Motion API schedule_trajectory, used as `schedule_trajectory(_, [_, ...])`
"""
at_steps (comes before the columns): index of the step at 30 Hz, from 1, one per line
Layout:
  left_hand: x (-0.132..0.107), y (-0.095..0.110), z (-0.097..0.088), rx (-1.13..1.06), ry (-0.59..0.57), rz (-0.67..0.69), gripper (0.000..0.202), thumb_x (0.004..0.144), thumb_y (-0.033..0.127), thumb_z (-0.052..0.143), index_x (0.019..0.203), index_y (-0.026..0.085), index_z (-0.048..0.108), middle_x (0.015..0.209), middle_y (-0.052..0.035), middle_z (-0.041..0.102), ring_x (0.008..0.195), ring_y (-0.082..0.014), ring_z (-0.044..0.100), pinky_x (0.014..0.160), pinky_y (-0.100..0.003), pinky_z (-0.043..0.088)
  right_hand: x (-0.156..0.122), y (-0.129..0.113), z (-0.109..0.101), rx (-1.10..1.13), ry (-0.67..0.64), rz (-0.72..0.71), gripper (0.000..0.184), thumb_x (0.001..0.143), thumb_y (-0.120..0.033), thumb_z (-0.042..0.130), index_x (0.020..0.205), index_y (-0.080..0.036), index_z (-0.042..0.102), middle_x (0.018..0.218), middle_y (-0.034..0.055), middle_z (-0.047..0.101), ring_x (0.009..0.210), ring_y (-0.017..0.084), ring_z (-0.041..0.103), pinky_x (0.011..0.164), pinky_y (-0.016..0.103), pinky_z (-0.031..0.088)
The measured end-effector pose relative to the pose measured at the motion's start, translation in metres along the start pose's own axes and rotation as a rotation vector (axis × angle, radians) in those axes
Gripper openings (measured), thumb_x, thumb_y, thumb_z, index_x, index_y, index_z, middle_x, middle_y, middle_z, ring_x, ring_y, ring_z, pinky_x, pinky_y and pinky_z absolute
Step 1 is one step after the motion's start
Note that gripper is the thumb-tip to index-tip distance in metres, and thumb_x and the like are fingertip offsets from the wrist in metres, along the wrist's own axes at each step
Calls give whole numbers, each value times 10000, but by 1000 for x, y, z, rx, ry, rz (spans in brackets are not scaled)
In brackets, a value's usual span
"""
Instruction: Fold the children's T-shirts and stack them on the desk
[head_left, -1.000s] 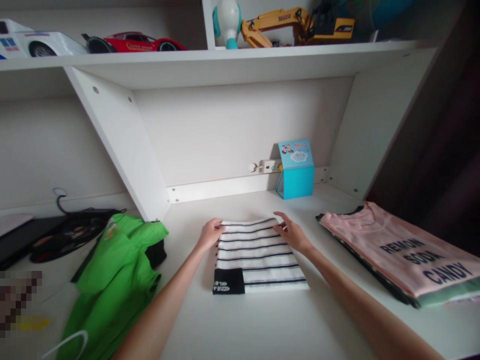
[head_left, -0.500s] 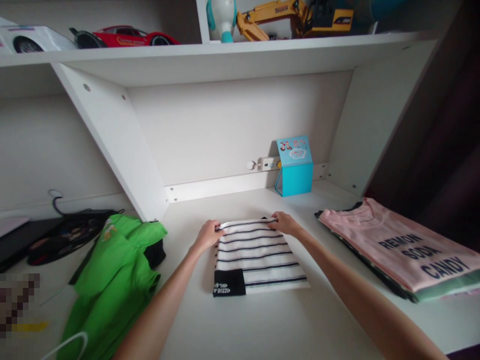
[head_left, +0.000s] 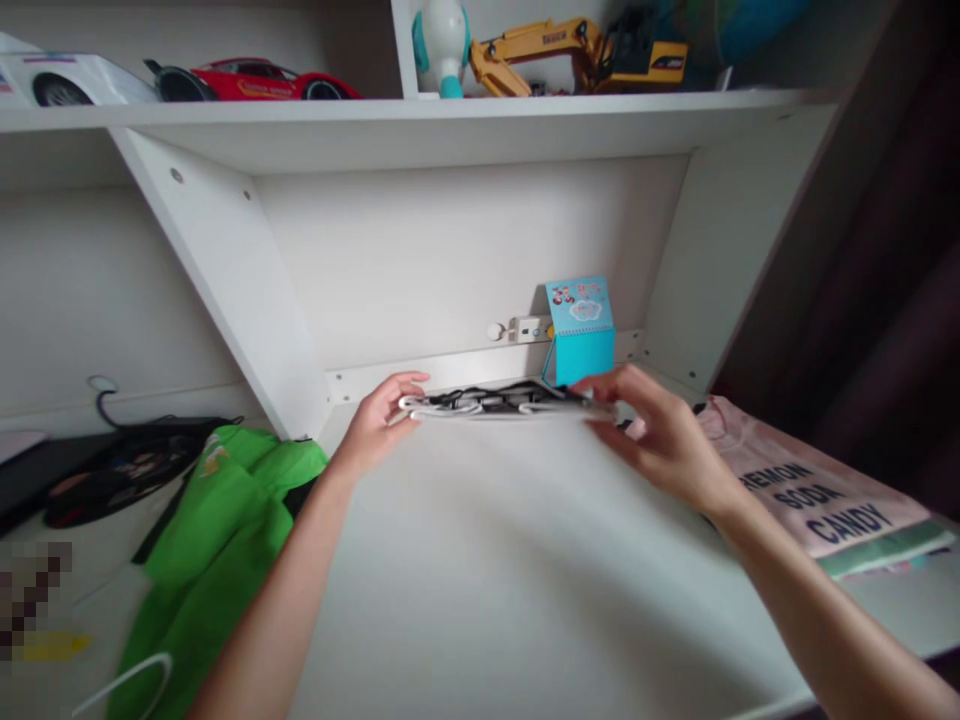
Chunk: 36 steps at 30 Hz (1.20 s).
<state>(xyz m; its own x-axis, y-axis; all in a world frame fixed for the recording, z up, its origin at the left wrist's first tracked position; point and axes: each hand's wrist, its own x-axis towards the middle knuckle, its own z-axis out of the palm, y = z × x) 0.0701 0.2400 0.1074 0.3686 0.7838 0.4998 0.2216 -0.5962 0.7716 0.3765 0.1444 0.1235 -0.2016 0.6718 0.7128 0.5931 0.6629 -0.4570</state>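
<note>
Above the white desk (head_left: 465, 560), hands (head_left: 375, 425) (head_left: 664, 435) hold the folded garment (head_left: 499, 402) between them.

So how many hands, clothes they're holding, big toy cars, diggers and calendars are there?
Hands: 2 (left hand, right hand)
Held folded garment: 1
Big toy cars: 2 (white car, red car)
Yellow digger: 1
Blue calendar: 1
Total: 7

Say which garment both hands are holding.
The folded white-and-black garment, edge-on between the left hand and right hand; the green garment and pink shirt lie to either side, unheld.
</note>
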Motion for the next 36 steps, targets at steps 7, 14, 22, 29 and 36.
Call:
schedule_trajectory(7, [-39, -18, 16, 589, -523, -153, 396, 731, 230, 576, 1127, 221, 574, 1161, -63, 571, 1092, -226, 508, 961, -326, 353, -52, 13, 13, 56, -675, 197, 301, 881, -354, 436, 1107, -225, 588, 1053, 59, 626, 948, 192, 578, 841, 317, 448])
schedule_trajectory(14, [-93, 28, 121, 496, -708, 149, 445, 839, 369, 508, 1269, 267, 450, 1322, -52, 459, 1116, -224, 486, 996, -365, 304, -75, 89, 68, -281, -632, 221, 330, 867, -218, 430, 1170, -204, 559, 1215, 87, 555, 1110, 231, 497, 940, 375, 383])
schedule_trajectory(22, [-77, -13, 86, 774, -682, 65, 468, 713, -30, 374, 987, 259, 621, 1118, -33, 622, 1079, -226, 503, 1026, -581, 64, -112, -1, 58, -385, -644, 245, 200, 853, -173, 451, 956, -160, 622, 876, 106, 624, 854, 241, 571, 728, 348, 463])
schedule_trajectory(29, [-56, -37, 64, 811, -512, -128, 457, 878, 188, 304, 1323, 242, 394, 1441, -85, 291, 1331, -236, 220, 1032, -521, 191, -89, 5, 56, -73, -552, 147, 359, 920, -261, 340, 1242, -218, 492, 1257, 88, 519, 1134, 185, 489, 948, 312, 390])
schedule_trajectory(36, [-68, -59, 102, 830, -528, -313, 737, 856, 561, 290, 1421, 119, 121, 1483, -163, 50, 1361, -278, 9, 1037, -541, 142, -58, 104, 104, -372, -695, 380, 623, 911, -490, 251, 1430, -160, 153, 1484, 105, 114, 1357, 249, 73, 1049, 500, 162])
